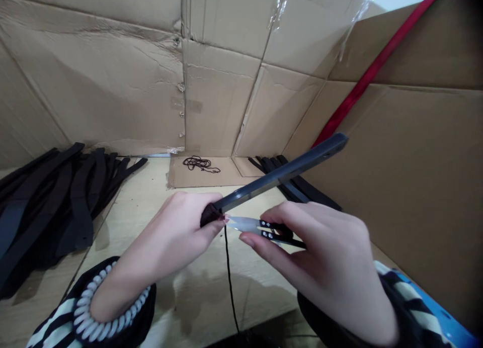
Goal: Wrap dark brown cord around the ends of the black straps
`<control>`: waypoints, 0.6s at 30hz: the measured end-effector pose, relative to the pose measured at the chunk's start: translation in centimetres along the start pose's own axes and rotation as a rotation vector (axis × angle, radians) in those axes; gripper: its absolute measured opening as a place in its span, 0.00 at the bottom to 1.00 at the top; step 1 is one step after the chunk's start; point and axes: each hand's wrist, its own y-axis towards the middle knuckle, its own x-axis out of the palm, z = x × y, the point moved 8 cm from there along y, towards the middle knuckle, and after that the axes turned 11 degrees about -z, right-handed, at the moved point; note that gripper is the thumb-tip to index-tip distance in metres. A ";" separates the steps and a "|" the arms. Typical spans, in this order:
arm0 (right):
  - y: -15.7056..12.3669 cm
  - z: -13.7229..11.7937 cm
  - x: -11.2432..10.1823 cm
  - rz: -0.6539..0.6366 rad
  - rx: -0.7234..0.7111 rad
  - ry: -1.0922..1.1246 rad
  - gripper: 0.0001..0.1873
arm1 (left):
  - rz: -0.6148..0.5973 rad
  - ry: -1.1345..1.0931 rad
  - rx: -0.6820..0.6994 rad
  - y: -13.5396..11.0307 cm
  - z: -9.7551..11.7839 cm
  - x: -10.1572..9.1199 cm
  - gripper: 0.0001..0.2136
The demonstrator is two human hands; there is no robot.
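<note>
My left hand [188, 227] is closed round the cord-wrapped end of a long dark, flat strip [279, 174], which slants up to the right. From beside my left fingertips a black cord [228, 267] hangs down toward the table's front edge. My right hand [320, 257] grips small thread snips [245, 224] with black handles and pale blades. The blade tips point left and lie right by my left thumb and the cord; whether they touch the cord I cannot tell.
Many dark curved strips [81, 202] lie piled at the left, and more strips [302, 184] lie at the back right. A loose cord bundle [199, 163] rests on cardboard at the back. Cardboard walls [226, 96] enclose the table [151, 182]; a red ribbon [377, 66] crosses the right one.
</note>
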 end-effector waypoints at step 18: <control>1.0 0.1 0.6 -0.046 -0.010 0.083 0.18 | -0.080 0.002 -0.020 0.3 -0.2 0.8 0.04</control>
